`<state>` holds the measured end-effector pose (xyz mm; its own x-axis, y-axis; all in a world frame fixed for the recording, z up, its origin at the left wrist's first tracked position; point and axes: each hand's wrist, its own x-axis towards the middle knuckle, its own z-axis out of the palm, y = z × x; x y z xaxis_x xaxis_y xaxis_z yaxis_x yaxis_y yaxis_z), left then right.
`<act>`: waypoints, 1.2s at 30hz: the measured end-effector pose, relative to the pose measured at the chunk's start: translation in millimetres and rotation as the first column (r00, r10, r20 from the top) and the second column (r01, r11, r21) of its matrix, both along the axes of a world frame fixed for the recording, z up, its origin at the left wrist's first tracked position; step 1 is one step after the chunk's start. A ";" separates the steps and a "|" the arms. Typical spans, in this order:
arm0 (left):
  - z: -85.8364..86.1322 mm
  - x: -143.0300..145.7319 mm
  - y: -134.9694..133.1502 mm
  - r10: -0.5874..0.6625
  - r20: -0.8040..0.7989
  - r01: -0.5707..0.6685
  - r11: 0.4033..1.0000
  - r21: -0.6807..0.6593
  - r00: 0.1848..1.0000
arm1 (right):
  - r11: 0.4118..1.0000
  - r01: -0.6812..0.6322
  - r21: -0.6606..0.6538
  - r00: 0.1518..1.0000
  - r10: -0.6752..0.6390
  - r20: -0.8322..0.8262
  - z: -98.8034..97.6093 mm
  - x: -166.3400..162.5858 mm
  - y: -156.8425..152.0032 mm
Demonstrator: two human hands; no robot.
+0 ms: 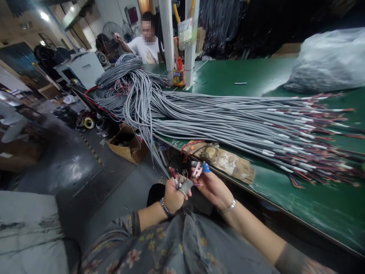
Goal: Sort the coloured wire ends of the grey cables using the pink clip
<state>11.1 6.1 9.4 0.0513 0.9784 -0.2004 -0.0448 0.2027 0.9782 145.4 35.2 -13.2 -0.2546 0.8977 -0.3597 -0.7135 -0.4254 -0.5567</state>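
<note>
Drawing light from a ceiling lamp [44, 16] at upper left, sinking into shadow at upper right, glaring off the floor [74, 172] and tabletop [222, 78], stretching and blurring toward the edges.

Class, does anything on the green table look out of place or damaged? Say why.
A short pale piece lies alone on the green table, apart from the grey cables, perhaps a stray offcut. The wooden board at the near edge looks stained and worn.
</note>
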 end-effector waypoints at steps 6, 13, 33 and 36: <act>-0.6 -0.7 -0.7 -0.011 0.002 0.011 1.000 -0.003 1.000 | 0.999 -0.035 0.032 0.999 0.035 0.014 -4.8 0.8 -0.2; -4.1 -3.4 -1.3 -0.037 -0.022 0.038 0.999 0.034 0.999 | 0.999 -0.048 0.021 0.997 0.049 -0.055 0.3 0.0 -4.4; -24.8 -16.1 -4.1 -0.288 -0.112 0.279 0.956 -0.091 0.951 | 0.883 -0.445 0.147 0.740 0.271 0.615 6.6 12.8 -10.5; -28.3 -16.2 -2.1 -0.396 -0.111 0.378 0.913 -0.153 0.911 | 0.859 -0.476 0.190 0.696 0.236 0.678 6.0 9.6 -12.6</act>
<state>-5.1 4.0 -19.0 0.3845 0.8531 -0.3526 0.1943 0.2986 0.9344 154.9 22.6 -7.2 -0.4112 0.8745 -0.2571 0.0049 -0.2799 -0.9600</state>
